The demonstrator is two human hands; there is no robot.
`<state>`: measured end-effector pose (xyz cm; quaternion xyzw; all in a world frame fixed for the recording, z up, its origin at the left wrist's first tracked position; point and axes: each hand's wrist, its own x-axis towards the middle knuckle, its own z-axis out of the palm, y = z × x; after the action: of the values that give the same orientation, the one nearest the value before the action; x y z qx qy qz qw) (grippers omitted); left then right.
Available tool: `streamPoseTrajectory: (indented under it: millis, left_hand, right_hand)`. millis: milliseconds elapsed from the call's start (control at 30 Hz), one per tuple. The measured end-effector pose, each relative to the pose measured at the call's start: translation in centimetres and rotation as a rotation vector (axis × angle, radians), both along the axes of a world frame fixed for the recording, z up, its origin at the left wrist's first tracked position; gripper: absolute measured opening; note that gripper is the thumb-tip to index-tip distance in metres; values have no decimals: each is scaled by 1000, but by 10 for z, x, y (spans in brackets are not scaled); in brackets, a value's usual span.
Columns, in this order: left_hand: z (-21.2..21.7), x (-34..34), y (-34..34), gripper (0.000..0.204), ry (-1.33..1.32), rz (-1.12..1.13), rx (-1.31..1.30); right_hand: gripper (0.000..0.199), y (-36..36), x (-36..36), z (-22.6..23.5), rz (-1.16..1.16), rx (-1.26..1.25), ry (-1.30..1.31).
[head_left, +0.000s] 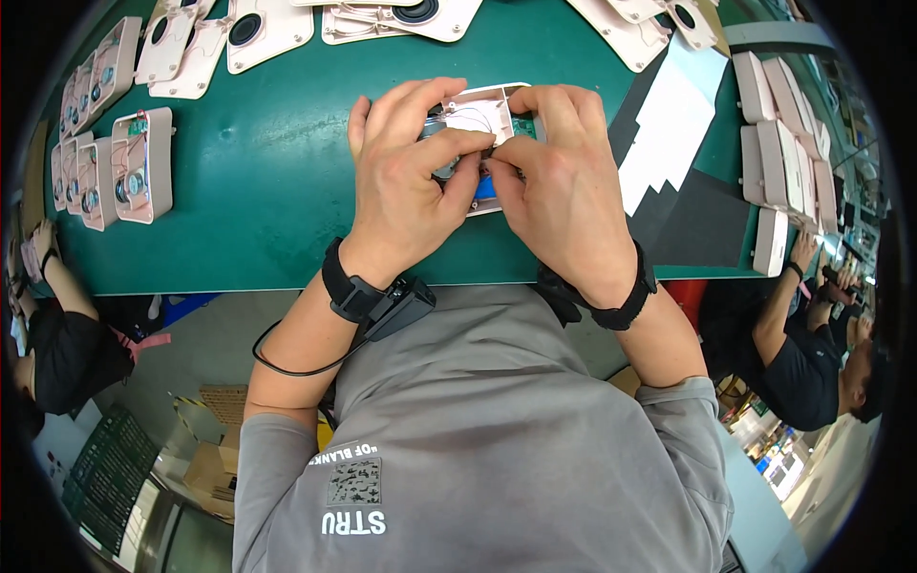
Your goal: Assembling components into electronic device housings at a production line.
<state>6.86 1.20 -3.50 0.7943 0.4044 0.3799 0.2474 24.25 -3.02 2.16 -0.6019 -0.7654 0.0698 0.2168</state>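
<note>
A pale pink plastic speaker housing (475, 116) lies open-side up on the table between my hands. Inside it show thin wires, the edge of a green circuit board (522, 127) and a blue part (486, 187). My left hand (396, 186) is over its left side, thumb and index finger pinched together at the middle. From the other side my right hand (570, 181) meets it, thumb and index finger also closed there. Between the fingertips is a small dark bit, perhaps a wire end or plug; the fingers hide most of it.
The green table (258, 172) carries similar open housings (143, 167) at left and panels with round speakers (272, 33) along the far side. White sheets (673, 119) and dark sheets (702, 220) lie at right, beside stacked pale shells (774, 158). Other people work at both sides.
</note>
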Motion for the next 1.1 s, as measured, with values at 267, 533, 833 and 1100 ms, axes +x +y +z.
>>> streamPoseTrajectory:
  millis: [267,533,833,1100]
  left_hand:
    - [-1,1,0,17,-3,8,13]
    - [-2,-1,2,19,-10,10,33]
    - [-1,-3,2,18,-22,-54,67]
    - [-7,-1,0,19,-41,-39,75]
  right_hand:
    - [17,-12,-7,-16,-84,131,44]
    - [16,-12,-9,1,-70,17,20]
    - [14,-8,-19,-4,-159,29,-23]
    - [13,-15,-30,-13,-223,128,-51]
